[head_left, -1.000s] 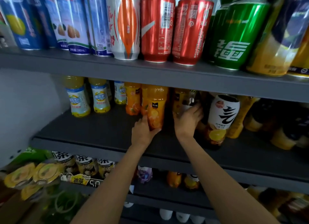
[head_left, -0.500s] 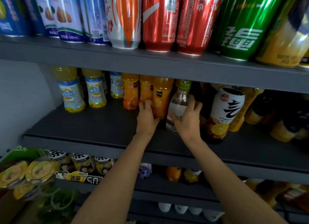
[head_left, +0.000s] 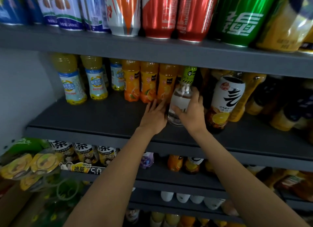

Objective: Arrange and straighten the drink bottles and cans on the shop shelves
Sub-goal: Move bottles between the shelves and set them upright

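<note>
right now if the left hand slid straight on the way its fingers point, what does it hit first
Probably the rightmost orange juice bottle: the left hand points straight at its base, fingertips already at or near it; depth is unclear.

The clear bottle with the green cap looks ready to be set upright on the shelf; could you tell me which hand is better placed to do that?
Right. The right hand already grips the clear bottle; the left hand lies open beside it.

One head-worn view — close in, facing the dark shelf (head_left: pixel 94 118) slightly downward.
</note>
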